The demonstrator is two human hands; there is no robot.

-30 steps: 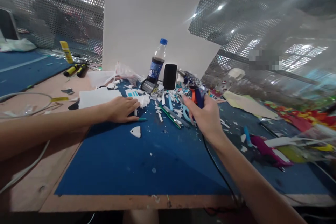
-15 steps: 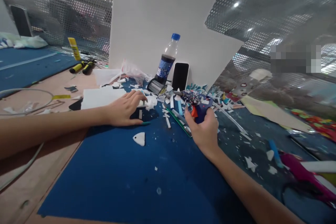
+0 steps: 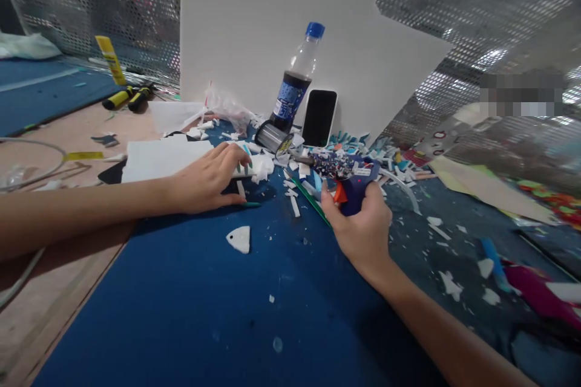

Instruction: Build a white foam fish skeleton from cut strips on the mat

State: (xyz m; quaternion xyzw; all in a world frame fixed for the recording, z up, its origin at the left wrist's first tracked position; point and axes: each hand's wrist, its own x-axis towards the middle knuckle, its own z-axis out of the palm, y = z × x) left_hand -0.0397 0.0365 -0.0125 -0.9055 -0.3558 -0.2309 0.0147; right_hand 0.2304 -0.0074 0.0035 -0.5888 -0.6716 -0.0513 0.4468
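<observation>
Toward the back edge of the bench, your right hand (image 3: pixel 363 230) is clenched around a blue glue gun (image 3: pixel 349 178), its nozzle pointing left over the scraps. Your left hand (image 3: pixel 206 178) lies loosely open, fingertips on a white foam piece (image 3: pixel 247 170), near the bottle (image 3: pixel 295 87).
</observation>
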